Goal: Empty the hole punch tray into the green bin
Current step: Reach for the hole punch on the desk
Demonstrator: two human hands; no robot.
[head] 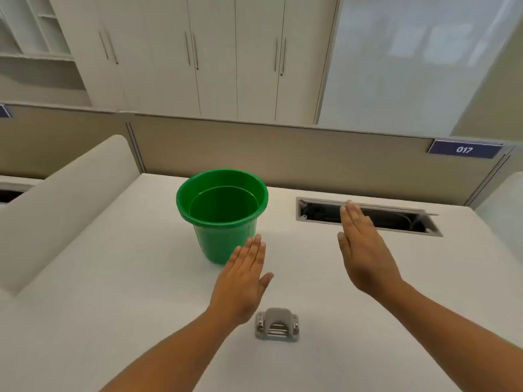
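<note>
A small grey hole punch [277, 324] sits on the white desk [113, 278] near the front edge, between my two forearms. A green bin [222, 213] stands upright farther back, left of centre, and looks hollow and dark inside. My left hand [243, 281] hovers flat, fingers straight and together, just in front of the bin and beyond the punch. My right hand [365, 250] is held flat too, raised to the right of the bin. Neither hand touches or holds anything.
An open cable slot [368, 216] is cut into the desk behind my right hand. A beige partition [283, 157] with a blue "017" tag [464, 149] closes the back. A padded side divider [65, 202] stands at the left. White cabinets are beyond.
</note>
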